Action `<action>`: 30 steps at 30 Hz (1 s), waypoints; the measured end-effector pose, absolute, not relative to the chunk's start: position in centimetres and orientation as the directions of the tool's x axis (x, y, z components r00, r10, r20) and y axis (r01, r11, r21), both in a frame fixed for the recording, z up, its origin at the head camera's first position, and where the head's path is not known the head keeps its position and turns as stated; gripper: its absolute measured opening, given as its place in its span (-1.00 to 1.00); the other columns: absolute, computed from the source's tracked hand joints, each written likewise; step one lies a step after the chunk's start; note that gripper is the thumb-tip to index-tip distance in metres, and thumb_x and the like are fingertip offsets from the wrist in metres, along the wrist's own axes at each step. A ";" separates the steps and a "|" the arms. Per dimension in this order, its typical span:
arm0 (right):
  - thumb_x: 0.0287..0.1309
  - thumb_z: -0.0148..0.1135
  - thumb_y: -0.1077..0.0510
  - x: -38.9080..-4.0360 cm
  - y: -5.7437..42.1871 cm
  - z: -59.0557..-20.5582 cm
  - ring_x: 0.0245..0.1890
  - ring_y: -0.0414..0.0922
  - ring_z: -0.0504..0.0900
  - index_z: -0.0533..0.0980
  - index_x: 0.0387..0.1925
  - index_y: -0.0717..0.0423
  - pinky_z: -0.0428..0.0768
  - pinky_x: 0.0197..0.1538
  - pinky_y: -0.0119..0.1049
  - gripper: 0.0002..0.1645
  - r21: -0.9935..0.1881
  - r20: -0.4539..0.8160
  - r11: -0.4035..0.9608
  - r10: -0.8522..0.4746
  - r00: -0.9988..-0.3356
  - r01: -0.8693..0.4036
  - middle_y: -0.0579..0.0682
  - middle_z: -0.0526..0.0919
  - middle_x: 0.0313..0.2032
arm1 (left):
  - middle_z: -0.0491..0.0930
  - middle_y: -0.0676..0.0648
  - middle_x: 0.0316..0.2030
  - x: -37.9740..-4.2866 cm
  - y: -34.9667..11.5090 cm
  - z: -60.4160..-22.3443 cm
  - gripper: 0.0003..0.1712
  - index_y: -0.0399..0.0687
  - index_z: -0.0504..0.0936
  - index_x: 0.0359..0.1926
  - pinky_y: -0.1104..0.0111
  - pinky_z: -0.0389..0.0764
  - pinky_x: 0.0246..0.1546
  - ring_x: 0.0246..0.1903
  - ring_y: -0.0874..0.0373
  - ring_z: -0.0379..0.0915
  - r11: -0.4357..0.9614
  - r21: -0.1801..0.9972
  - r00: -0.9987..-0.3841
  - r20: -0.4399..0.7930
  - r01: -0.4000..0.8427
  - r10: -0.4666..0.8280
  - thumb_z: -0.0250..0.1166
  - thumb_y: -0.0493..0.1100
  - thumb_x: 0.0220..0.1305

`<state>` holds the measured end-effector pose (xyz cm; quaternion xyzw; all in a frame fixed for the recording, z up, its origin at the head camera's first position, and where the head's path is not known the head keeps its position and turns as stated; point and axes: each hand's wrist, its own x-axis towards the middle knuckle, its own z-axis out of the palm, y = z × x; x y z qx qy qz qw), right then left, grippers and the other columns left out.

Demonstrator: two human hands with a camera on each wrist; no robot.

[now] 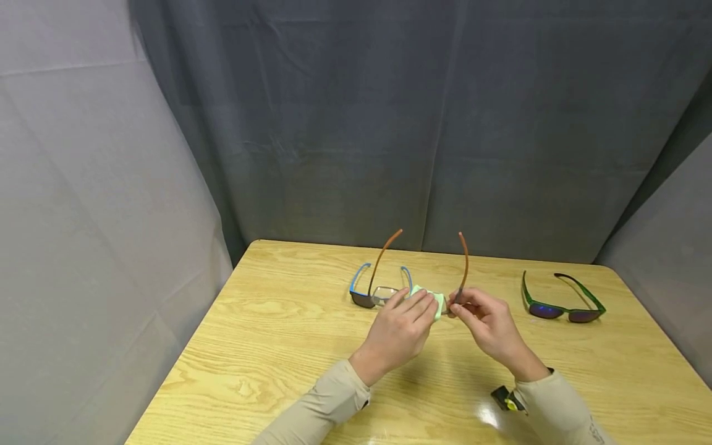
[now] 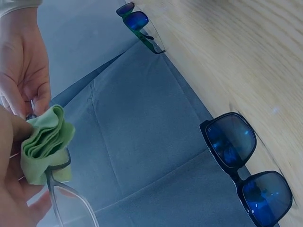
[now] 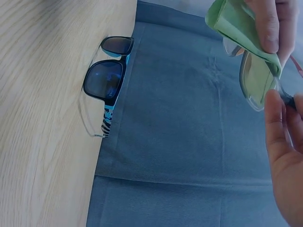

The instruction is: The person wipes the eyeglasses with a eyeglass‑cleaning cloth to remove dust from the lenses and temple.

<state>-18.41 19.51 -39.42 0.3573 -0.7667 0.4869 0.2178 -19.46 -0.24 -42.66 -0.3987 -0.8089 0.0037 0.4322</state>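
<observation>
In the head view, a pair of eyeglasses (image 1: 465,266) with orange-brown temples is held above the table, both temples raised and pointing away. My right hand (image 1: 492,327) pinches the frame at its right hinge, thumb against fingers. My left hand (image 1: 397,330) holds a folded light green cloth (image 1: 438,304) around the right-hand lens. The left wrist view shows the cloth (image 2: 45,137) bunched in layers between thumb and fingers, with the other lens rim (image 2: 56,191) sticking out below. In the right wrist view the cloth (image 3: 232,21) lies over the clear lens (image 3: 255,80), fingers pressing it.
Blue-armed dark sunglasses (image 1: 363,300) stand on the wooden table (image 1: 267,321) just behind the held glasses. Green sunglasses (image 1: 584,315) rest at the right. A small black and yellow item (image 1: 505,398) lies near the right sleeve. Grey curtains (image 1: 334,123) enclose the back and sides.
</observation>
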 end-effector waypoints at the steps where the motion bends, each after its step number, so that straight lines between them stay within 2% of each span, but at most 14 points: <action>1: -0.08 0.11 0.72 -18.2 19.4 -39.1 -0.48 -0.03 0.62 0.50 -0.32 0.43 0.59 -0.43 -0.49 -0.70 -0.586 0.685 0.270 -0.337 -0.646 -0.764 0.20 0.61 -0.42 | 0.61 0.01 0.00 -19.5 -0.2 -42.6 -0.63 -0.06 0.64 0.03 0.19 0.33 0.22 0.07 0.14 0.47 0.684 -0.353 -0.312 0.694 0.638 0.649 0.16 -0.11 0.22; 8: -0.05 0.09 0.72 -18.4 19.6 -39.4 -0.45 -0.01 0.62 0.50 -0.31 0.44 0.59 -0.39 -0.49 -0.72 -0.589 0.691 0.244 -0.341 -0.637 -0.770 0.22 0.60 -0.40 | 0.59 0.00 0.04 -19.6 0.2 -42.4 -0.62 -0.07 0.63 0.04 0.19 0.32 0.22 0.09 0.14 0.46 0.684 -0.353 -0.317 0.690 0.638 0.651 0.14 -0.10 0.23; 15: 0.03 0.08 0.66 -19.4 20.6 -40.9 -0.39 -0.09 0.63 0.50 -0.24 0.37 0.62 -0.32 -0.46 -0.70 -0.640 0.671 0.206 -0.321 -0.669 -0.741 0.12 0.62 -0.35 | 0.59 0.02 0.03 -19.6 0.3 -42.0 -0.65 -0.05 0.63 0.04 0.23 0.35 0.20 0.10 0.16 0.44 0.656 -0.344 -0.303 0.681 0.672 0.667 0.19 -0.13 0.23; 22: 0.07 0.08 0.64 -19.2 20.7 -40.7 -0.41 -0.12 0.63 0.50 -0.22 0.35 0.62 -0.31 -0.45 -0.71 -0.669 0.663 0.173 -0.300 -0.686 -0.723 0.17 0.60 -0.37 | 0.60 0.04 0.02 -19.5 0.2 -41.8 -0.68 -0.03 0.63 0.03 0.26 0.38 0.16 0.08 0.19 0.45 0.622 -0.338 -0.282 0.672 0.706 0.685 0.17 -0.16 0.28; 30: 0.09 0.09 0.61 -18.9 20.8 -40.9 -0.42 -0.12 0.63 0.49 -0.23 0.38 0.62 -0.33 -0.44 -0.77 -0.693 0.636 0.204 -0.279 -0.719 -0.692 0.15 0.61 -0.36 | 0.62 0.05 -0.01 -19.4 0.4 -41.8 -0.70 -0.03 0.64 0.00 0.28 0.41 0.13 0.03 0.21 0.50 0.592 -0.340 -0.247 0.677 0.730 0.693 0.11 -0.17 0.30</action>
